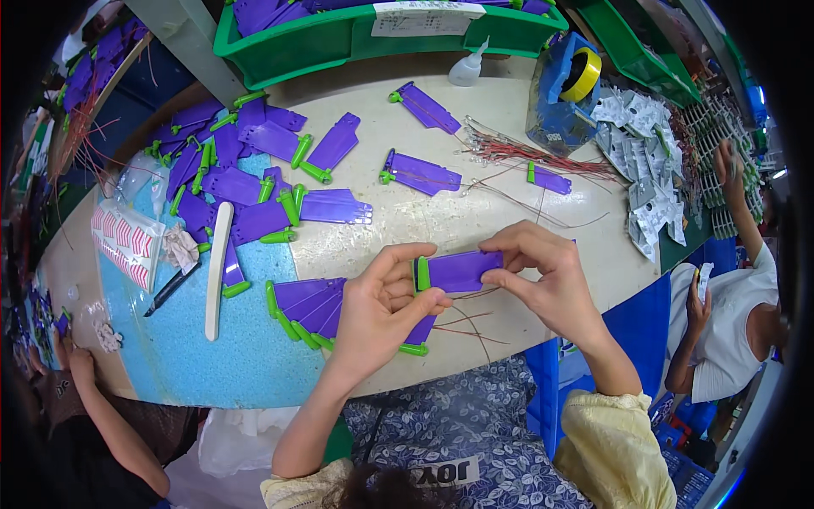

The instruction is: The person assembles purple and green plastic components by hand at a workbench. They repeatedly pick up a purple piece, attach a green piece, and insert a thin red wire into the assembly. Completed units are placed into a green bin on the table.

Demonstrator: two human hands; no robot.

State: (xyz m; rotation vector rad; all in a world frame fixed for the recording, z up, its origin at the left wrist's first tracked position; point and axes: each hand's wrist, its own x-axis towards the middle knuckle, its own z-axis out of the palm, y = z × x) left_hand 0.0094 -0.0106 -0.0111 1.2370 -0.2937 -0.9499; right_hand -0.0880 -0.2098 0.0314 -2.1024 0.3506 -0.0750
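Observation:
Between my two hands is a flat purple plastic part with a green end piece. My left hand pinches its green end, and the fingers of my right hand grip the opposite purple end. Thin red wires trail below it near the table edge. Beside and partly behind my left hand, a fan of similar purple parts lies on the table, green ends toward me. Farther off are two purple parts with wires, one at the upper middle and one below it. A smaller purple piece lies to the right.
A heap of purple and green parts covers the left side, near a wooden stick and a black pen-like tool. Red wires, a tape dispenser, silvery parts and a green bin stand beyond. Other people work at both sides.

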